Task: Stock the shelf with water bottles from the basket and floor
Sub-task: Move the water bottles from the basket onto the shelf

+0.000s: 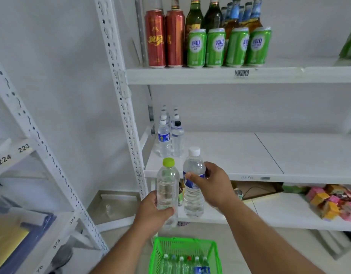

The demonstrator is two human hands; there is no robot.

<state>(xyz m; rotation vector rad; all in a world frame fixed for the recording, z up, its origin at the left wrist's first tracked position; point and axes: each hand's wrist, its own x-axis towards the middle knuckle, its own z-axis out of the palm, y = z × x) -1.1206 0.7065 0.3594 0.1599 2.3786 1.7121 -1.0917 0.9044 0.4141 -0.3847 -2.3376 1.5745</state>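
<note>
Clear plastic bottles stay upright for shelving: your left hand (151, 212) clamps the green-capped bottle (167, 192), your right hand (212, 184) the white-capped bottle (193, 186), fingers (190, 177) wrapped tight.

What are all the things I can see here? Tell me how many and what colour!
red cans: two, red, top shelf left
green cans: four, green, top shelf front
glass bottles: several, green and amber, behind the cans
water bottles: two rows, clear, middle shelf left
basket: one, green, floor, bottles inside
packets: a pile, pink and orange, lower shelf right
left hand: holds green-capped bottle
right hand: holds white-capped bottle
</note>
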